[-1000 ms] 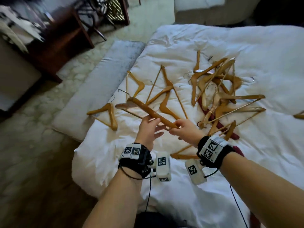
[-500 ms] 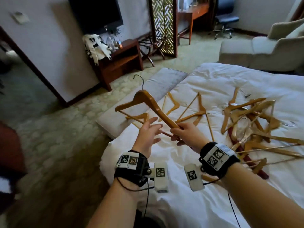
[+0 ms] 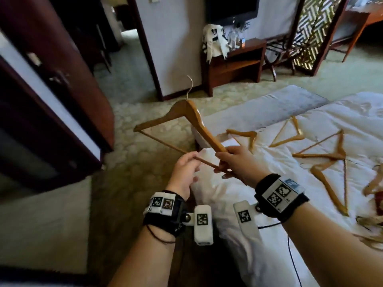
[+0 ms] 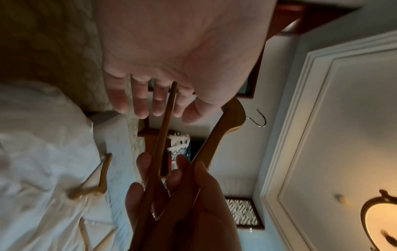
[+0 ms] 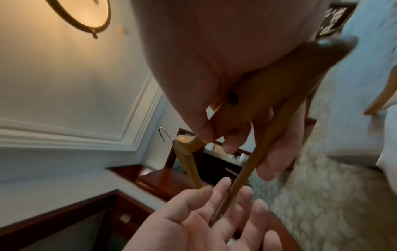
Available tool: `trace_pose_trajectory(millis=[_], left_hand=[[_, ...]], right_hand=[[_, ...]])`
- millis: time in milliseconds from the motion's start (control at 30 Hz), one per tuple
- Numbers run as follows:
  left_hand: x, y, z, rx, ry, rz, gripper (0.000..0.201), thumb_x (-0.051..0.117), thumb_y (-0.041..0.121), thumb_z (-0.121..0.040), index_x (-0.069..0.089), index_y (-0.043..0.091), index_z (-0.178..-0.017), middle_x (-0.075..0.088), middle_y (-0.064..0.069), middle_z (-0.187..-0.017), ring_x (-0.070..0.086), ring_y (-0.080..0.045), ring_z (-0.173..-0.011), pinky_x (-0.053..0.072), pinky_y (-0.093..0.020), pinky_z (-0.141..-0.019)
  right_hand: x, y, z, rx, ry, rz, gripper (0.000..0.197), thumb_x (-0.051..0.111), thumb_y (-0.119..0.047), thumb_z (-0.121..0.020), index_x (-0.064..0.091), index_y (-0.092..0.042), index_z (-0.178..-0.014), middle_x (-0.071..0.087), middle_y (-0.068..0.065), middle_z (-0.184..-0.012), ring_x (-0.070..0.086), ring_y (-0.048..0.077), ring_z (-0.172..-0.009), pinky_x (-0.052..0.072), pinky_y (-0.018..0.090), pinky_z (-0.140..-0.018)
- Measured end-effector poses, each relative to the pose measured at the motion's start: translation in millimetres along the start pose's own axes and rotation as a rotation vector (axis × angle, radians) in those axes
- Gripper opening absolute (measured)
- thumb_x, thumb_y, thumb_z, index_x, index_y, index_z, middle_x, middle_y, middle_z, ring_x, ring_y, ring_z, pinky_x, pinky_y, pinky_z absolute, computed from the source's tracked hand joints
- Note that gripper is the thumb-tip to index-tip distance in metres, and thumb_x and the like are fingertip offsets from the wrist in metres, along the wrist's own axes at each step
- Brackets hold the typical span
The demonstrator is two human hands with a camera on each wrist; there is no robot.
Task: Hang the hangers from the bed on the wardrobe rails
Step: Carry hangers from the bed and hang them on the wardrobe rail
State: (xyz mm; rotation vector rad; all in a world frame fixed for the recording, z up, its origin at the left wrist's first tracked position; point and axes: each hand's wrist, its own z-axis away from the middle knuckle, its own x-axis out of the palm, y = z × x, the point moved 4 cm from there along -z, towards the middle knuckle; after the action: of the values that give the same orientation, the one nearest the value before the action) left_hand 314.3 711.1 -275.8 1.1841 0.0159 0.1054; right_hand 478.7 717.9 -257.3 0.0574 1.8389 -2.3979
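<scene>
A wooden hanger [image 3: 192,114] with a metal hook is held in the air beyond the bed's corner, hook up. My right hand [image 3: 234,162] grips one end of it, where the shoulder arm meets the lower bar. My left hand [image 3: 186,170] is beside it with fairly straight fingers, and the lower bar lies across them. The left wrist view shows the hanger [image 4: 225,127] gripped by the right hand [image 4: 182,195]. In the right wrist view the bar runs over the left hand [image 5: 204,220]. Several more hangers [image 3: 327,156] lie on the white bed [image 3: 269,193]. No rail is in view.
A dark wooden wardrobe door [image 3: 51,69] stands at the left. A grey bench [image 3: 269,108] lies along the bed's edge. Beyond are a low wooden stand [image 3: 234,65], a lattice screen [image 3: 315,27] and patterned carpet [image 3: 134,121] between bed and wardrobe.
The hanger has been lifted off the bed and carried left. My view has swung from the bed toward the wardrobe. The left hand has slid onto the lower bar.
</scene>
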Motion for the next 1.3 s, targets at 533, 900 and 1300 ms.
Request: trace_pose_trajectory(millis=[533,900,1300], left_hand=[[-240.1,-20.1,201.8,0.078,0.845,0.344,0.027,0.046,0.007,-0.097,0.064,0.022,-0.11,0.071,-0.006,-0.102,0.068,-0.02,-0.09,0.051,-0.033,-0.077],[-310.6,-98.4,393.5,0.086,1.306,0.503,0.024,0.046,0.009,-0.099,0.061,0.022,-0.112,0.067,-0.006,-0.104,0.066,-0.021,-0.086,0.048,-0.036,-0.08],[-442.9,-132.9,550.9,0.15,1.367,0.5,0.032,0.05,0.013,-0.098,0.056,0.02,-0.129,0.067,-0.007,-0.116,0.067,-0.021,-0.09,0.049,-0.034,-0.074]], right_hand=[[285.8,-55.2,83.2,-0.229,-0.849,0.283,0.013,0.062,-0.013,-0.095,0.067,-0.004,-0.086,0.062,0.007,-0.063,0.064,0.018,-0.057,0.057,0.042,-0.063],[420.7,-17.2,259.2,-0.258,-1.359,0.347,0.015,0.06,-0.005,-0.092,0.065,0.004,-0.103,0.068,0.014,-0.077,0.075,0.027,-0.078,0.059,0.041,-0.068],[556.3,-20.8,419.7,-0.283,-1.513,0.306,0.016,0.056,-0.012,-0.098,0.063,0.0,-0.089,0.062,0.016,-0.078,0.075,0.033,-0.083,0.058,0.051,-0.078]])
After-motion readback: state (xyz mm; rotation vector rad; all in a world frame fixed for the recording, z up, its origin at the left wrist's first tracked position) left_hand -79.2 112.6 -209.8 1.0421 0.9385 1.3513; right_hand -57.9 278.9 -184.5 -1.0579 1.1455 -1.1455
